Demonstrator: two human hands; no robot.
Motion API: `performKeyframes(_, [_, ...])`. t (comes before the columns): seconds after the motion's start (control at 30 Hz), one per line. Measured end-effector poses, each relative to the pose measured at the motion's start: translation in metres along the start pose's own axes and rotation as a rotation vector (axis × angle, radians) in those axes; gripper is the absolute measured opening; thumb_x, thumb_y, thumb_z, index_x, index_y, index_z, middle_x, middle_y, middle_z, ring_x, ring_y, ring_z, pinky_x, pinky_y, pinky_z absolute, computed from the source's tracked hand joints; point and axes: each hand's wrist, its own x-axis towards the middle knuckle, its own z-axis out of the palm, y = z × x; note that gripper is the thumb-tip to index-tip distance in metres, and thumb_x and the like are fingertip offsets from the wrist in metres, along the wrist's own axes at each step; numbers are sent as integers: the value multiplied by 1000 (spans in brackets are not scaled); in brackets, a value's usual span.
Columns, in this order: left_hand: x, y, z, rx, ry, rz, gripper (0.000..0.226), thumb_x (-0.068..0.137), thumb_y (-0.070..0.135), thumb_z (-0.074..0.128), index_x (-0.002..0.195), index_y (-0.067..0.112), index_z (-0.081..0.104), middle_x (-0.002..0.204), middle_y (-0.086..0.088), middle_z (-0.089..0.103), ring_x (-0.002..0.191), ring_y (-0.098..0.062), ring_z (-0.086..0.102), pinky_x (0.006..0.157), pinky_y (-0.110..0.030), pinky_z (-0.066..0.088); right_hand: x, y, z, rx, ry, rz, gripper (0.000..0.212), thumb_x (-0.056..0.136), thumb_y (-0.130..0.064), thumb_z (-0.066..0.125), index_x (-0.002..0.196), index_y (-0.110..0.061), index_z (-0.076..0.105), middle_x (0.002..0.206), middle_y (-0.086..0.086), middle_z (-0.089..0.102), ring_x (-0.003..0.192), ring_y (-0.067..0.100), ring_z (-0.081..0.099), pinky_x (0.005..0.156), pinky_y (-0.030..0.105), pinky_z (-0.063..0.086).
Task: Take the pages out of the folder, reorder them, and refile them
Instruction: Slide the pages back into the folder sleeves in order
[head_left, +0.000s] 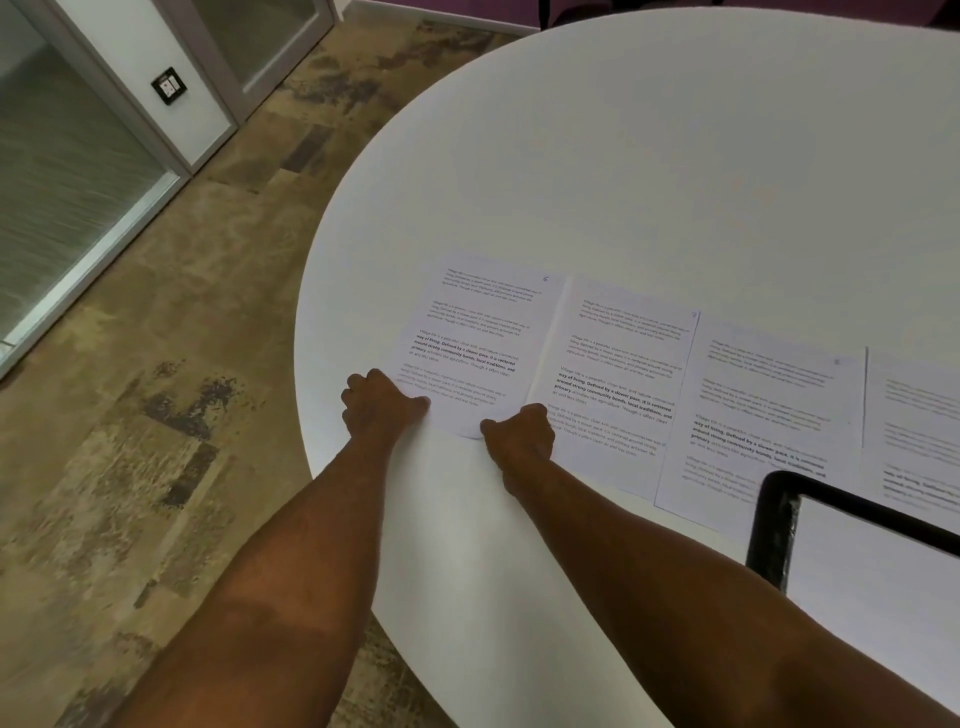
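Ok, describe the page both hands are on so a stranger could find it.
On the round white table lies a row of printed pages. Take the leftmost page, nearest the table's curved edge. Only it has the left hand and right hand gripping its near edge.

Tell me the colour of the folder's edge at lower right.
Black: the folder's edge shows best in the head view.

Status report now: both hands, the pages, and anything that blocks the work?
Left hand and right hand both pinch the near edge of the leftmost page. Three more pages in a row to its right. Black-framed thing overlaps the third page's near corner.
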Motion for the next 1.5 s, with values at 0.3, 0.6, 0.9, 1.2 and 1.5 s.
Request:
performKeyframes(0.3, [-32, -23, 4, -18, -26, -58, 80, 72, 50, 76, 131, 9, 43, 131, -16, 39, 124, -34, 39, 97, -47, 42, 4, 10, -17, 76, -102, -103, 23, 83, -11, 64, 106, -11, 64, 111, 8, 65, 92, 26, 66, 72, 39, 61])
performKeyframes(0.6, [-80, -32, -4, -565, -14, -72, 56, 88, 37, 66, 135, 12, 48, 137, -9, 52, 122, -25, 52, 97, -31, 41, -14, 29, -89, 266, -300, -195, 25, 89, -4, 64, 115, -4, 65, 114, 11, 65, 94, 20, 64, 56, 21, 55])
performKeyframes(0.9, [-165, 33, -6, -903, -205, 110, 13, 92, 11, 58, 95, 19, 68, 97, 3, 71, 88, -17, 66, 71, -26, 48, -43, 87, -211, 404, -295, -237, 28, 91, -6, 64, 118, -11, 64, 111, 3, 69, 98, 15, 67, 67, 25, 57])
performKeyframes(1.2, [-287, 121, 61, -891, -392, 237, 19, 93, 8, 58, 95, 24, 67, 103, 4, 71, 98, -18, 67, 93, -38, 52, -71, 187, -352, 503, -101, -221, 19, 90, -5, 64, 105, -17, 66, 106, 1, 72, 96, 16, 68, 80, 31, 57])
performKeyframes(1.5, [-410, 193, 145, -800, -566, 262, 15, 93, 9, 60, 105, 14, 67, 104, -5, 73, 95, -24, 69, 92, -43, 54, -82, 292, -480, 604, 115, -160, 15, 90, -23, 68, 104, -17, 69, 101, 2, 73, 94, 18, 70, 81, 34, 57])
